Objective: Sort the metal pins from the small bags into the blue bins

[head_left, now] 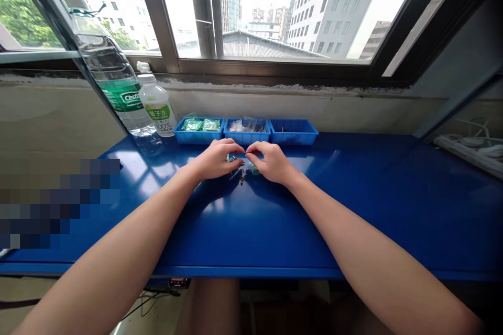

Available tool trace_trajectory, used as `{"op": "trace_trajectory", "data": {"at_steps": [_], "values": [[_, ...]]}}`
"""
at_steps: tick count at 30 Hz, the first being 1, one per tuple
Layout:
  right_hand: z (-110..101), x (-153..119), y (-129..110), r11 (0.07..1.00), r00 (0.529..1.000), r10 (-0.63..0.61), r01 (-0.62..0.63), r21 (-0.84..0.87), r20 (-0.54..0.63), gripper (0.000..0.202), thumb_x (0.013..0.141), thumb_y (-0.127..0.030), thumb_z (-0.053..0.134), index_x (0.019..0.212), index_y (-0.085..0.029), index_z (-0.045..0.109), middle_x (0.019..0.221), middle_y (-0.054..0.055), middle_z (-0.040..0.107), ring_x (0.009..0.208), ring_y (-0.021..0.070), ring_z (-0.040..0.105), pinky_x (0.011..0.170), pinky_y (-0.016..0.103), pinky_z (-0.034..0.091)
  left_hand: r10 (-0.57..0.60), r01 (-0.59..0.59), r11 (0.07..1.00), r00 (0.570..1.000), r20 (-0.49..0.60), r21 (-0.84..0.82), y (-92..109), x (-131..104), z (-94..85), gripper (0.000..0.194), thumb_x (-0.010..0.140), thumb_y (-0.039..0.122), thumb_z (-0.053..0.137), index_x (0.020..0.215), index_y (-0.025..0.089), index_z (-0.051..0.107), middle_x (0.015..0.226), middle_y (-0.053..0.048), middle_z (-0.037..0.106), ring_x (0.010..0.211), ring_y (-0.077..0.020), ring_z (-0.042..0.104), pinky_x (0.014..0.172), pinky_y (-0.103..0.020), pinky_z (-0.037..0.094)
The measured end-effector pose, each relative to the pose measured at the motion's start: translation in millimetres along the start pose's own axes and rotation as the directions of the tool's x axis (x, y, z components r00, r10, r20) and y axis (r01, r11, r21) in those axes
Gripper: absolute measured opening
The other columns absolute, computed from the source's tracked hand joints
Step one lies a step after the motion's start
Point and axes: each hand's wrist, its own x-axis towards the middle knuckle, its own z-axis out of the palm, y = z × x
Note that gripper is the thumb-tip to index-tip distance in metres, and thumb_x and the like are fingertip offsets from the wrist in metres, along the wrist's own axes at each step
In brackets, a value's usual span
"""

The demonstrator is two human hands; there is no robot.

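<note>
Both hands meet over the middle of the blue table (251, 230), with their fingertips almost touching. My left hand (218, 159) is closed with curled fingers, and small dark slim pieces (237, 159) show by its thumb and fingertips. Thumb and forefinger of my right hand (271, 161) pinch together close to the left fingertips; whatever lies between them is too small to make out. Just below the hands a small black and gold part (242, 178) rests on the table. Part of a greenish clear packet (253, 168) shows beneath my right fingers.
Behind the hands stand a blue bin (199, 138) with green packets, another blue bin (247, 138) with clear packets, and a third (294, 138) with a few dark bits. A large water bottle (113, 78) and a smaller bottle (157, 107) stand at left. Power strips (471, 152) lie right.
</note>
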Motion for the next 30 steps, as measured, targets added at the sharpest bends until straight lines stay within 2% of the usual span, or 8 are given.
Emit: {"op": "trace_trajectory", "data": {"at_steps": [3,7,13,16,19,23,28,30], "values": [[-0.1,-0.3,0.8,0.997,0.998,0.038,-0.040,0.062,0.043,0.013,0.086,-0.024,0.054,0.088,-0.017,0.065,0.077,0.002,0.068,0.065,0.0135,0.058,0.061,0.025,0.042,0.057,-0.058,0.998,0.997,-0.042,-0.030,2.1,1.4,0.2,0.026,0.087,0.035,0.051,0.094,0.019,0.070,0.090,-0.006,0.068,0.085,-0.0187,0.062,0.079,-0.030,0.044],[0.6,-1.1,0.1,0.999,0.998,0.008,-0.011,0.041,0.062,0.020,0.084,-0.020,0.055,0.100,-0.018,0.065,0.081,0.003,0.070,0.068,0.0135,0.061,0.063,0.024,0.043,0.074,-0.076,0.996,0.996,-0.057,-0.036,1.7,2.8,1.6,0.031,0.092,0.033,0.045,0.082,0.017,0.070,0.076,-0.005,0.066,0.072,-0.0156,0.061,0.069,-0.027,0.042],[-2.7,-0.8,-1.3,0.991,0.996,0.020,-0.008,-0.133,0.087,0.014,0.082,-0.022,0.056,0.084,-0.019,0.070,0.079,0.003,0.071,0.069,0.0148,0.061,0.061,0.024,0.041,0.060,-0.063,0.997,0.995,-0.080,-0.041,1.4,2.8,1.6,0.030,0.090,0.039,0.050,0.081,0.019,0.070,0.080,-0.004,0.070,0.076,-0.0161,0.062,0.075,-0.028,0.043],[-9.4,1.2,4.5,0.988,1.000,0.016,-0.012,-0.153,0.025,0.012,0.079,-0.022,0.059,0.081,-0.020,0.071,0.083,0.004,0.071,0.077,0.0169,0.063,0.067,0.025,0.045,0.013,-0.017,0.999,0.992,-0.125,-0.029,0.4,2.3,-0.7,0.032,0.090,0.041,0.049,0.081,0.018,0.070,0.081,-0.004,0.070,0.079,-0.0173,0.062,0.078,-0.030,0.042],[-22.6,3.7,12.6,0.984,0.983,0.113,-0.131,-0.122,-0.143,0.014,0.079,-0.025,0.058,0.081,-0.019,0.071,0.075,0.003,0.071,0.069,0.0165,0.063,0.067,0.027,0.047,-0.015,0.015,1.000,0.989,-0.146,-0.002,-1.8,1.3,-3.1,0.033,0.091,0.042,0.048,0.082,0.018,0.070,0.082,-0.005,0.071,0.080,-0.0183,0.062,0.081,-0.032,0.043],[-48.2,6.6,12.5,0.957,0.863,0.206,-0.277,-0.091,-0.461,0.018,0.080,-0.032,0.058,0.083,-0.018,0.069,0.076,0.004,0.071,0.072,0.0181,0.066,0.068,0.028,0.050,-0.020,0.022,1.000,0.989,-0.146,0.011,-3.6,0.8,-4.6,0.032,0.090,0.039,0.047,0.083,0.018,0.070,0.085,-0.006,0.071,0.082,-0.0193,0.063,0.084,-0.034,0.043],[-75.1,15.4,-4.6,0.986,0.696,0.106,-0.168,-0.018,-0.711,0.031,0.086,-0.045,0.051,0.094,-0.019,0.066,0.084,0.005,0.068,0.077,0.0173,0.065,0.064,0.029,0.051,-0.010,0.014,1.000,0.988,-0.154,0.024,-2.9,1.5,-4.7,0.029,0.090,0.036,0.047,0.084,0.019,0.069,0.086,-0.006,0.071,0.085,-0.0201,0.063,0.086,-0.035,0.042],[-79.0,19.6,-2.3,0.991,0.629,0.072,-0.135,-0.018,-0.774,0.034,0.086,-0.048,0.050,0.096,-0.020,0.067,0.083,0.005,0.067,0.076,0.0167,0.064,0.065,0.030,0.050,-0.007,0.011,1.000,0.987,-0.160,0.022,-2.2,1.9,-4.9,0.028,0.089,0.035,0.048,0.084,0.019,0.069,0.086,-0.005,0.071,0.084,-0.0199,0.063,0.086,-0.035,0.041]]}}
